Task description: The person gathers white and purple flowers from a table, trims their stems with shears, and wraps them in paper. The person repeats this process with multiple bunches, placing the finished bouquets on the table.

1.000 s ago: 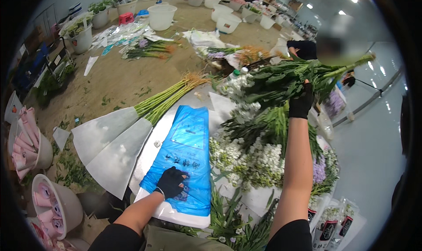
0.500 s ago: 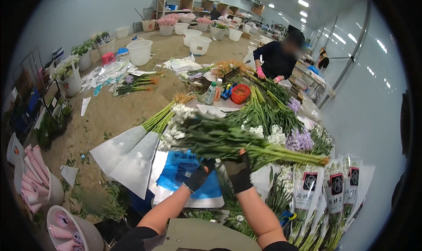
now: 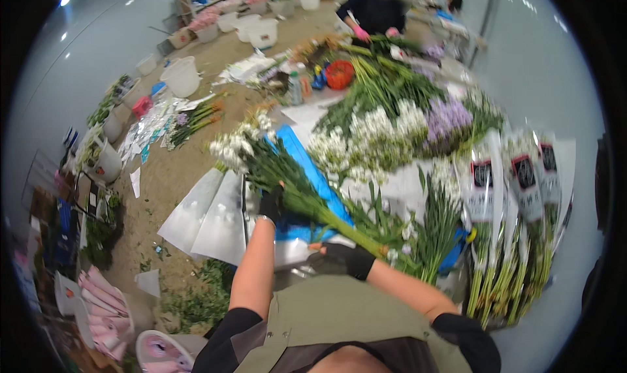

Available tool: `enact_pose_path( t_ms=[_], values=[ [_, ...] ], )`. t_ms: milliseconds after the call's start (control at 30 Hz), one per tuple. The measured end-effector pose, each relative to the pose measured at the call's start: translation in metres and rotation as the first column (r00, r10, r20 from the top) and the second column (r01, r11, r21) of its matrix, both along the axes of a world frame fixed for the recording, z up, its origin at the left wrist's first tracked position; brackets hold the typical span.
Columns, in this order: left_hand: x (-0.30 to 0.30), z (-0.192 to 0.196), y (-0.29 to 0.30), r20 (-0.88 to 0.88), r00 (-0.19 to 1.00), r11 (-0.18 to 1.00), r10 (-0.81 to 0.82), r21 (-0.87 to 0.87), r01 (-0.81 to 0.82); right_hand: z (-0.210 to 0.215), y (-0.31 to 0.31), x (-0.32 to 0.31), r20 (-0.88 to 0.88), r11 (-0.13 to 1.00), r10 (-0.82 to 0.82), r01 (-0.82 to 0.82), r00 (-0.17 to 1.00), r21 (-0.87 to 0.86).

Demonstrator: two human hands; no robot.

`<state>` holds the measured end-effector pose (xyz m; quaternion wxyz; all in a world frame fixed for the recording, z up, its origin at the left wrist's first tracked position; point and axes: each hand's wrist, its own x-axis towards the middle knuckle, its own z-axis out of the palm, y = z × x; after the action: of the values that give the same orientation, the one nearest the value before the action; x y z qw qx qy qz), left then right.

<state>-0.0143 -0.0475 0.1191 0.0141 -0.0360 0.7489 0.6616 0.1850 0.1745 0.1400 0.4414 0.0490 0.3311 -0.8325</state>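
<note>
A long bunch of white flowers on green stems (image 3: 287, 180) lies slanted over a blue wrapping sheet (image 3: 307, 170) on the table. My left hand (image 3: 271, 203), in a black glove, grips the stems near the middle. My right hand (image 3: 343, 259), also gloved in black, is closed around the cut stem ends near my chest. The white blooms (image 3: 236, 143) point to the upper left, past the sheet's edge.
White paper sleeves (image 3: 209, 210) lie left of the sheet. Heaps of white flowers (image 3: 375, 135) and purple flowers (image 3: 447, 118) fill the table. Wrapped bunches (image 3: 516, 216) lie at right. White buckets (image 3: 181, 76) stand on the floor. Another person (image 3: 375, 11) works at the far end.
My right hand pulled the bunch in from the far pile and laid it over the blue sheet. My left hand left the sheet and took hold of the stems. My view swung left.
</note>
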Motion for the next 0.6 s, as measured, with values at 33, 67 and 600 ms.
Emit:
enact_pose_path(
  t_ms=[33,67,600],
  values=[
    [-0.005,-0.009,-0.007,0.055,0.998,0.997,-0.013,0.071,0.009,0.037,0.012,0.020,-0.050,0.980,-0.097,0.104,0.994,0.172],
    [-0.011,-0.009,0.002,0.179,0.982,0.938,-0.067,0.347,0.000,0.018,0.031,0.025,-0.372,0.918,-0.171,0.285,0.912,0.277],
    [0.154,-0.066,0.050,0.550,0.601,0.652,-0.580,0.756,-0.062,-0.074,0.134,0.087,-0.671,0.167,-0.012,0.663,0.742,0.730]
  ],
)
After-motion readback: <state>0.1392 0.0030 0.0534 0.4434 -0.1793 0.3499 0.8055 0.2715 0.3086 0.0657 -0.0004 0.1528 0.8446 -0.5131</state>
